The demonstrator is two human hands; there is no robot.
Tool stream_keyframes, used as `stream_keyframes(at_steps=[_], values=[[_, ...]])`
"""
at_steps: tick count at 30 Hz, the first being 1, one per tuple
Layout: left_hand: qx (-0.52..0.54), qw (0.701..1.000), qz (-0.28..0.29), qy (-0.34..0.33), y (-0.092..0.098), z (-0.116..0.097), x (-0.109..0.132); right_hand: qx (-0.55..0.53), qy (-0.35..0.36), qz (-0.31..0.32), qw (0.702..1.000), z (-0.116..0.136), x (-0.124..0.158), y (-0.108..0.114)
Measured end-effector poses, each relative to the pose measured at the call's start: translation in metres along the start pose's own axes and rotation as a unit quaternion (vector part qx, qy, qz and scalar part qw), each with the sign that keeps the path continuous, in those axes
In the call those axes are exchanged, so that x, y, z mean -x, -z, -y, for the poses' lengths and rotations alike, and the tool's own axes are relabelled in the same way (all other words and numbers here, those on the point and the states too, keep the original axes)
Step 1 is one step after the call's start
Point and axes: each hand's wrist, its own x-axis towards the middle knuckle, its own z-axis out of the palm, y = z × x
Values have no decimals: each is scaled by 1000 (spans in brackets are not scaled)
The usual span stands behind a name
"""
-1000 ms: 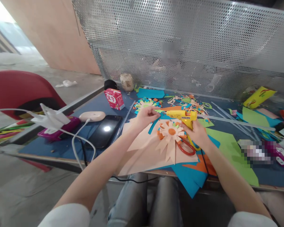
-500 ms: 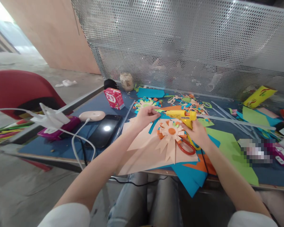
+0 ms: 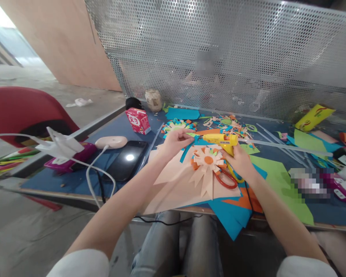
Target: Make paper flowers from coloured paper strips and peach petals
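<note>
My right hand (image 3: 240,162) is wrapped round the grip of a yellow glue gun (image 3: 219,139), with a long clear glue stick (image 3: 288,147) reaching out of its back end. The nozzle points left, close to the fingertips of my left hand (image 3: 177,141). Those fingers pinch a blue paper strip (image 3: 187,152), which hangs down, and a bit of green shows beside it. Below the gun lies a peach paper rosette (image 3: 207,159) with an orange centre and two tails. Red-handled scissors (image 3: 226,180) lie partly under it.
Peach paper (image 3: 167,194), blue and green sheets (image 3: 279,184) cover the table's front. Behind my left hand sits a second rosette (image 3: 177,125), near paper scraps (image 3: 230,125). A phone (image 3: 127,161), pink carton (image 3: 138,120) and power strip (image 3: 70,157) stand left. Perforated metal (image 3: 233,50) rises behind.
The glue gun's nozzle and my left fingertips stay close together, with only a slight shift. The whole view has drifted a little to the left; the things on the table look unmoved.
</note>
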Motion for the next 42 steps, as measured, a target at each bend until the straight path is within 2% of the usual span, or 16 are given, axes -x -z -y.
stream_keyframes(at_steps=[3,7,10,13,16,20,22,25,26,28,30,33,36,39,42], values=[[-5,1000,-3,2,1,0,0,-7,-25,9,1000,0,-3,-1],[-10,1000,-13,12,1,-1,-1,-31,-111,10,993,-6,-12,1],[-1,1000,-16,16,1,1,-2,21,-167,-6,986,-15,-18,5],[2,1000,-14,16,1,5,-4,131,-220,59,965,-23,-21,8],[-2,1000,-12,9,2,9,-6,188,-235,120,946,-27,-20,7],[-19,1000,-18,-17,4,14,-8,222,-249,118,935,-28,-19,4],[-30,999,-21,-28,4,16,-9,244,-224,67,941,-27,-18,5],[-42,998,-18,-33,4,17,-11,247,-80,1,966,-22,-16,4],[-43,998,-15,-34,4,17,-11,238,-32,6,971,-19,-15,3],[-39,998,-12,-39,4,18,-11,223,14,46,974,-13,-13,-1],[-35,998,-22,-47,4,19,-10,220,23,78,972,-11,-11,-5],[-36,997,-37,-53,5,21,-10,191,20,95,977,-12,-11,-10],[-41,997,-27,-54,7,22,-10,118,11,82,990,-15,-13,-11],[-78,996,-14,-42,8,21,-10,35,34,61,997,-16,-13,-12],[-120,992,-25,-36,9,18,-9,-66,27,37,997,-18,-14,-12]])
